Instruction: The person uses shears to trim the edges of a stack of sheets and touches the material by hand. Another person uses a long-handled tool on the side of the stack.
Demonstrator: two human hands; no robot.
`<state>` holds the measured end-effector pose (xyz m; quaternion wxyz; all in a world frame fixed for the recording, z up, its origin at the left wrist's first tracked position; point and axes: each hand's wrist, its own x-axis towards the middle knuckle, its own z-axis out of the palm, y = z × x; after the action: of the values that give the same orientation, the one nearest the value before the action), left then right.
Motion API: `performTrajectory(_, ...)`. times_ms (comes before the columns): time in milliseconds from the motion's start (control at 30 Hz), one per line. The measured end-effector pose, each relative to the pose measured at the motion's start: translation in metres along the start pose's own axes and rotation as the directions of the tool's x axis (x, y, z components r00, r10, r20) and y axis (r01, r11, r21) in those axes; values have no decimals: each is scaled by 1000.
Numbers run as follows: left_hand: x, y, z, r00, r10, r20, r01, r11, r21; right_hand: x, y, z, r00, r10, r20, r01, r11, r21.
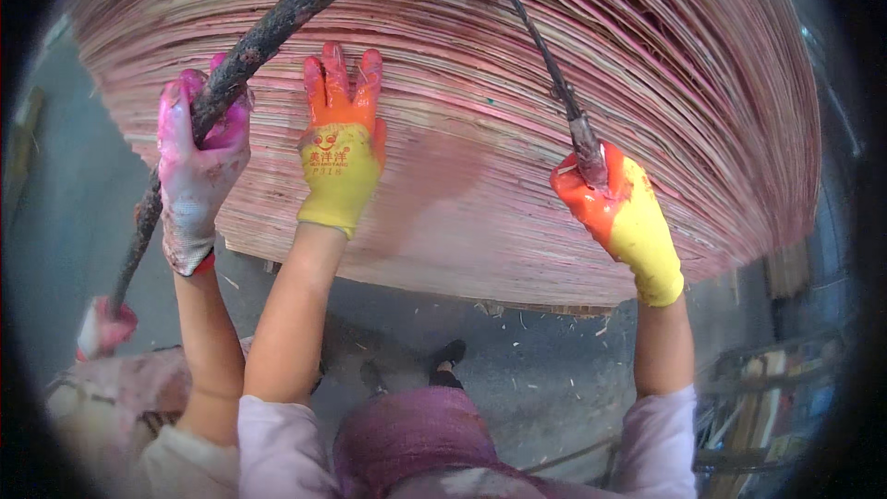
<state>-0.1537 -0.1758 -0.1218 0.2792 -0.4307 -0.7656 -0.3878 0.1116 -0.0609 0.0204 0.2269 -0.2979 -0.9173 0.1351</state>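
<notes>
A tall stack of thin wood sheets (462, 212), their edges stained pink, fills the view in front of me. My left hand (340, 148), in a yellow glove with orange fingers, lies open against the sheet edges with fingers pointing up. My right hand (624, 212), gloved alike, is closed round the thick handle of a thin dark metal rod (545, 60). The rod slants up and left; its far tip meets the sheets near the top, and whether it goes between them I cannot tell.
At the left, a co-worker's pink-and-white gloved hand (201, 171) grips a long dark bar (268, 32), which reaches over the stack above my left hand. Their other hand (104, 328) holds its lower end. A rack with boards (758, 407) stands at lower right; scraps dot the grey floor (554, 360).
</notes>
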Motion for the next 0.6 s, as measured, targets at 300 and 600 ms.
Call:
performTrajectory(300,-1,0,5,999,30,-35,-24,988,152,-16,-33,68,606,-312,732,-754,71,653)
performTrajectory(600,0,-14,8,997,76,-24,-72,986,152,-17,-75,134,648,-734,203,-738,-538,407)
